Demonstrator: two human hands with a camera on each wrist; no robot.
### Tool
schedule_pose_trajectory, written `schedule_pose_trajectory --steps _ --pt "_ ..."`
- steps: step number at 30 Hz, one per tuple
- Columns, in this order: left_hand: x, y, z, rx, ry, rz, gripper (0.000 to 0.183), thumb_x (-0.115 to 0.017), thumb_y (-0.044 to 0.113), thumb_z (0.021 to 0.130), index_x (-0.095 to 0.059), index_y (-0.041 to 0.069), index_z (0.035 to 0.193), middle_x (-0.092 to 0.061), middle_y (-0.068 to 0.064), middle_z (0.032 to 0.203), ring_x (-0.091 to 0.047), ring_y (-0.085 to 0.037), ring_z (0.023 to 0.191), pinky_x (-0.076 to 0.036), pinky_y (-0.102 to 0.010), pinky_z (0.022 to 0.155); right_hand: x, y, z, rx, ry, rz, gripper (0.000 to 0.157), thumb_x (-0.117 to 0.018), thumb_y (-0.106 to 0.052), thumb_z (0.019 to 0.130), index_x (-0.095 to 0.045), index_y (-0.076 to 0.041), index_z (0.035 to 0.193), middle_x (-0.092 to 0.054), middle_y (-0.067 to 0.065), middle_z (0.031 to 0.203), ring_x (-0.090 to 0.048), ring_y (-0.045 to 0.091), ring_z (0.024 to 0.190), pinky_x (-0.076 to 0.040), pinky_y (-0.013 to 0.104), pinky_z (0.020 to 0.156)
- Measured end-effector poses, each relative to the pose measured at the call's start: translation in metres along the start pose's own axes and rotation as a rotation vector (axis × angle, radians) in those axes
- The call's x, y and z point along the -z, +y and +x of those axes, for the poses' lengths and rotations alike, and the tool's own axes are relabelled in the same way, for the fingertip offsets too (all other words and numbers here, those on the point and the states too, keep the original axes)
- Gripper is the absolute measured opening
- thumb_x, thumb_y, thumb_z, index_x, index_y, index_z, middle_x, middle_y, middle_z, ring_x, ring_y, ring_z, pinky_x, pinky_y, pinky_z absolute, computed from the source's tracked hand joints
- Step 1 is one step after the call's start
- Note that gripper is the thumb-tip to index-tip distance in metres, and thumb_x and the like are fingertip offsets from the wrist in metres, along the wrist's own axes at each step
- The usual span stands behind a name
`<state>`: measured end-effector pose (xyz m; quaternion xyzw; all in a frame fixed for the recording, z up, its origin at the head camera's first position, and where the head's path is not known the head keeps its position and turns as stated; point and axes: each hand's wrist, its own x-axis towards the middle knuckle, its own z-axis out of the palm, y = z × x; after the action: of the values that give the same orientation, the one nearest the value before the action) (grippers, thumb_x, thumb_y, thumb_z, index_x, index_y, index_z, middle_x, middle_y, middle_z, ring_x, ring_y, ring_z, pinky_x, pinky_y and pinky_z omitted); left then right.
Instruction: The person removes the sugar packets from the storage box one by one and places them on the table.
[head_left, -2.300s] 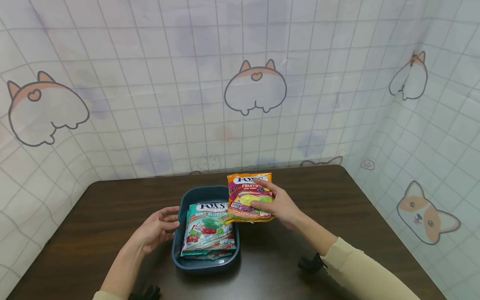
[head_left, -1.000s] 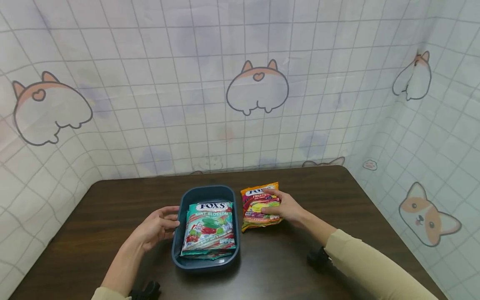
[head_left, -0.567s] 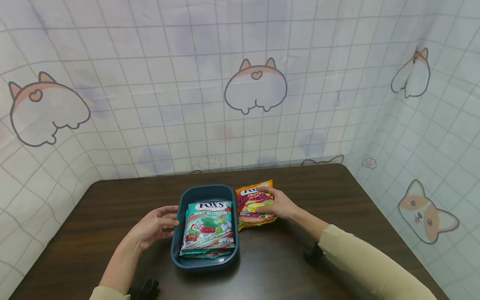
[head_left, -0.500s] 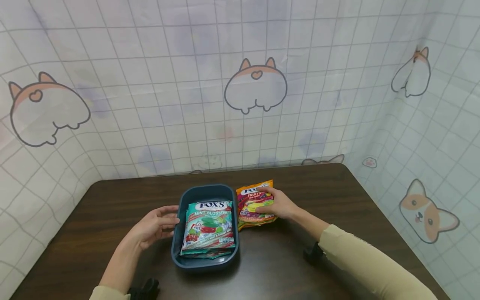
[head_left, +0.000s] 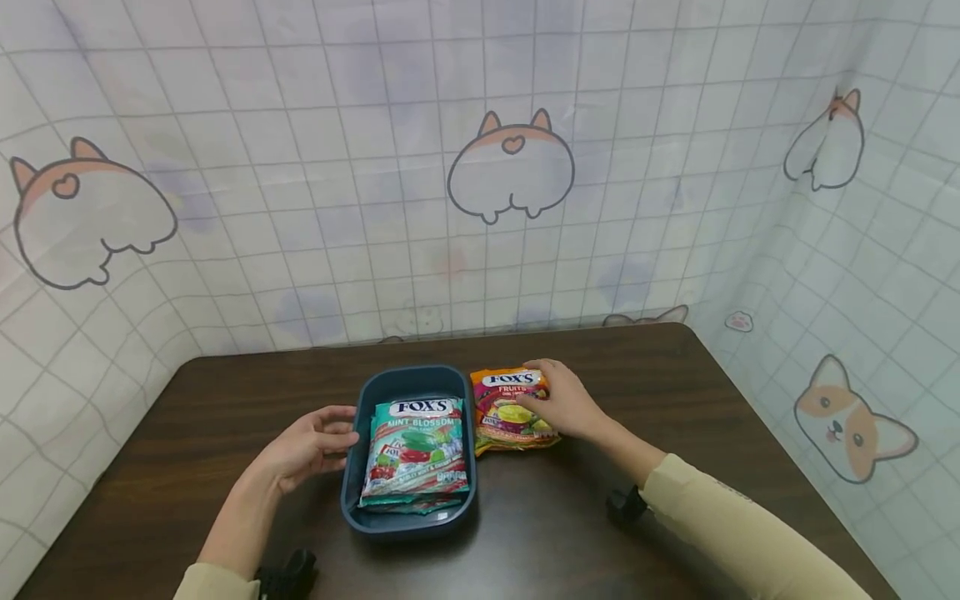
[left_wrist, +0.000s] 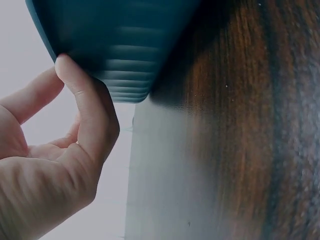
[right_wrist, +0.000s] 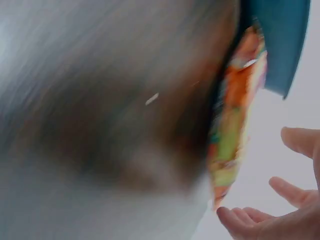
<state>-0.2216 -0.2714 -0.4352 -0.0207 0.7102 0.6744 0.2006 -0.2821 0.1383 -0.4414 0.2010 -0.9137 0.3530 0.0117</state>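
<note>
A dark blue tray stands on the table with a small pile of green-and-red Fox's Mint Blossom candy packets in it. My left hand is at the tray's left side, its fingertips and thumb touching the rim from outside, as the left wrist view also shows. Right against the tray's other side lies an orange-and-purple Fox's Fruits candy packet; whether more lie beneath it I cannot tell. My right hand is over its right edge. In the right wrist view the fingers are spread, apart from the packet.
The dark brown table reaches back to a white gridded cloth with printed corgis, which also hangs along both sides. Black straps with small devices sit at both wrists.
The fruit candy packet was lifted above the tray's right side, then came down on the table and slid left against the tray. My right fingers have since let go. The left hand stayed put.
</note>
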Motion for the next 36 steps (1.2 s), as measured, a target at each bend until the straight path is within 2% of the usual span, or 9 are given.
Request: schedule_pose_trajectory --steps 4,7,11,17,22,25,29,33,36 --pt "0.002 0.000 0.001 -0.001 -0.007 -0.006 0.058 -0.060 0.008 0.103 -0.029 -0.004 0.150 -0.060 -0.017 0.120 -0.066 -0.018 0.092 -0.057 -0.034 0.079 0.001 -0.019 -0.002 -0.036 0.013 0.148 0.055 -0.071 -0.022 0.099 -0.050 -0.003 0.146 -0.052 0.023 0.145 -0.054 0.040 0.128 -0.048 0.055 0.101" --pt "0.002 -0.001 0.002 -0.001 -0.009 -0.006 0.057 -0.059 0.008 0.104 -0.028 -0.004 0.150 -0.060 -0.016 0.119 -0.066 -0.018 0.091 -0.057 -0.034 0.079 0.000 -0.033 -0.005 -0.089 -0.027 0.300 0.053 -0.070 -0.021 0.100 -0.050 -0.007 0.147 -0.052 0.022 0.146 -0.057 0.038 0.126 -0.053 0.049 0.097" --pt "0.002 -0.002 0.003 0.003 -0.003 -0.001 0.056 -0.059 0.009 0.104 -0.029 -0.003 0.150 -0.060 -0.014 0.119 -0.066 -0.017 0.091 -0.057 -0.034 0.079 -0.003 -0.046 -0.009 -0.130 -0.083 0.470 0.051 -0.069 -0.019 0.101 -0.050 -0.007 0.147 -0.051 0.021 0.147 -0.058 0.035 0.126 -0.053 0.044 0.096" --pt "0.002 -0.004 0.002 0.002 -0.007 -0.009 0.056 -0.060 0.009 0.104 -0.029 -0.004 0.149 -0.063 -0.014 0.119 -0.067 -0.018 0.091 -0.058 -0.034 0.079 -0.010 -0.063 -0.015 -0.170 -0.182 0.668 0.056 -0.070 -0.023 0.100 -0.047 -0.004 0.147 -0.052 0.022 0.144 -0.061 0.036 0.123 -0.051 0.048 0.098" --pt "0.003 -0.004 0.002 -0.013 -0.013 -0.019 0.055 -0.059 0.008 0.104 -0.029 -0.004 0.149 -0.064 -0.013 0.116 -0.068 -0.017 0.088 -0.058 -0.033 0.077 -0.013 -0.076 -0.015 -0.196 -0.299 0.866 0.070 -0.070 -0.021 0.100 -0.033 -0.002 0.156 -0.047 0.026 0.150 -0.061 0.037 0.125 -0.049 0.049 0.100" --pt "0.002 -0.004 0.003 -0.017 -0.016 -0.021 0.055 -0.059 0.008 0.104 -0.030 -0.004 0.149 -0.063 -0.013 0.116 -0.067 -0.016 0.088 -0.058 -0.033 0.077 -0.014 -0.082 -0.016 -0.204 -0.371 0.927 0.070 -0.066 -0.023 0.102 -0.029 -0.004 0.159 -0.043 0.027 0.152 -0.054 0.039 0.132 -0.049 0.047 0.100" --pt "0.002 -0.004 0.004 -0.018 -0.031 -0.025 0.055 -0.060 0.008 0.103 -0.030 -0.004 0.148 -0.063 -0.013 0.116 -0.067 -0.017 0.090 -0.058 -0.034 0.078 -0.017 -0.091 -0.018 -0.223 -0.420 0.940 0.067 -0.062 -0.029 0.105 -0.031 -0.006 0.159 -0.039 0.023 0.154 -0.044 0.040 0.141 -0.049 0.045 0.101" --pt "0.003 -0.004 0.003 -0.019 -0.049 -0.032 0.057 -0.060 0.009 0.104 -0.028 -0.005 0.149 -0.065 -0.012 0.116 -0.067 -0.019 0.092 -0.057 -0.034 0.080 -0.023 -0.103 -0.019 -0.264 -0.434 0.976 0.067 -0.057 -0.031 0.107 -0.026 -0.006 0.161 -0.028 0.022 0.161 -0.031 0.042 0.147 -0.043 0.050 0.107" --pt "0.003 -0.005 0.003 -0.029 -0.056 -0.039 0.059 -0.060 0.009 0.104 -0.026 -0.005 0.150 -0.065 -0.012 0.118 -0.068 -0.019 0.093 -0.058 -0.034 0.080 -0.029 -0.115 -0.019 -0.322 -0.406 1.009 0.071 -0.059 -0.031 0.106 -0.022 -0.005 0.161 -0.022 0.022 0.163 -0.025 0.044 0.149 -0.036 0.058 0.111"
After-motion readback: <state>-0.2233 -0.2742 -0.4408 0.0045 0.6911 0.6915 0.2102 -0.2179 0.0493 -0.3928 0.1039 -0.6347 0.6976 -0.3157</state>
